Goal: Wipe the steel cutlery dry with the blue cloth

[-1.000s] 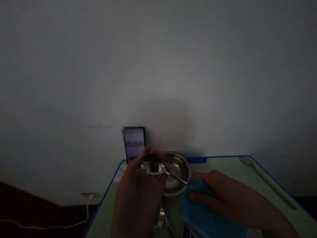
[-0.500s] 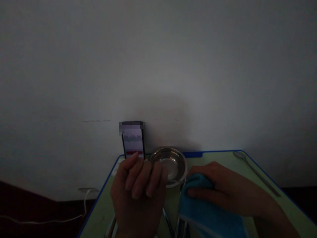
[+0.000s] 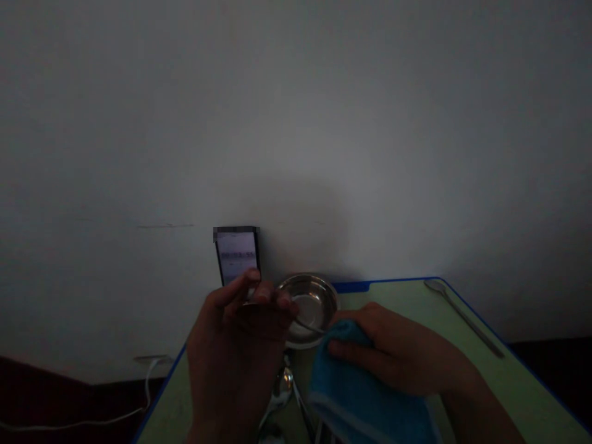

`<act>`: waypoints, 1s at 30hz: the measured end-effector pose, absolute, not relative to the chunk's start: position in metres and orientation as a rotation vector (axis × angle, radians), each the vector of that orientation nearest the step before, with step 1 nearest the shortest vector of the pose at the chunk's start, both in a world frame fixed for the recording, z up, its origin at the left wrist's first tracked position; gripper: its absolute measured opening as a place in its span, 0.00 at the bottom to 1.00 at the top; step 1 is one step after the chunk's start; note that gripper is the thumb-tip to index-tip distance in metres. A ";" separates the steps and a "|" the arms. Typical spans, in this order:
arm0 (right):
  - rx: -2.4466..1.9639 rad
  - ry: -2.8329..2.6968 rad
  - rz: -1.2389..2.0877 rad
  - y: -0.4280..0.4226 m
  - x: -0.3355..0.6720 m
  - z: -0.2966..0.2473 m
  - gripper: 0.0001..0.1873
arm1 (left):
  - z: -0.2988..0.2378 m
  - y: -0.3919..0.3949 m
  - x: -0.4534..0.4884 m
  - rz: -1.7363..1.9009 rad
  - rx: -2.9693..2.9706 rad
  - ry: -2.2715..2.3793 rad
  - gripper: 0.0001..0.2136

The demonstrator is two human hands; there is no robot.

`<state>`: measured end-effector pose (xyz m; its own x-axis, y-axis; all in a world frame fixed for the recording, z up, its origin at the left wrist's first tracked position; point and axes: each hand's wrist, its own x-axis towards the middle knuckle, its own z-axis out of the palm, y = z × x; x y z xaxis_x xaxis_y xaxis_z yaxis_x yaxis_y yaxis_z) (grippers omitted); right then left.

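My right hand (image 3: 383,348) grips a blue cloth (image 3: 365,394), folded around one end of a thin metal handle. That handle belongs to what looks like a spoon (image 3: 308,325), running from the cloth to my left hand (image 3: 235,351). My left hand is palm up, its fingers curled about the spoon's other end, which is mostly hidden in the dim palm. Just behind both hands stands a round metal bowl (image 3: 326,296). Beneath them lie more pieces of metal cutlery, including a spoon with a shiny bowl (image 3: 285,382).
A phone (image 3: 238,256) showing a timer leans against the wall behind my left hand. Another long spoon (image 3: 467,317) lies along the right edge of the green table (image 3: 398,296) with its blue rim. A white cable (image 3: 148,382) hangs at the left.
My left hand has turned and its fingers have uncurled somewhat. A thin metal handle now shows between it and the cloth. The view has shifted slightly right.
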<state>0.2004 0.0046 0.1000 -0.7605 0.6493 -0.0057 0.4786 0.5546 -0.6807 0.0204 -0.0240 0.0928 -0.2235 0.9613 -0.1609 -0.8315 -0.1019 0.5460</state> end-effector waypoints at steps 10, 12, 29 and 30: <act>-0.894 -2.614 1.038 0.014 0.204 0.091 0.10 | 0.091 -0.023 0.021 1.771 0.300 0.490 0.11; -0.931 -2.597 1.000 0.016 0.210 0.091 0.10 | 0.090 -0.020 0.018 1.805 0.243 0.467 0.10; -1.063 -2.537 0.749 0.019 0.229 0.099 0.14 | 0.094 -0.018 0.021 1.938 0.114 0.570 0.14; -1.049 -2.564 0.725 0.018 0.226 0.099 0.13 | 0.093 -0.019 0.023 1.935 0.157 0.550 0.14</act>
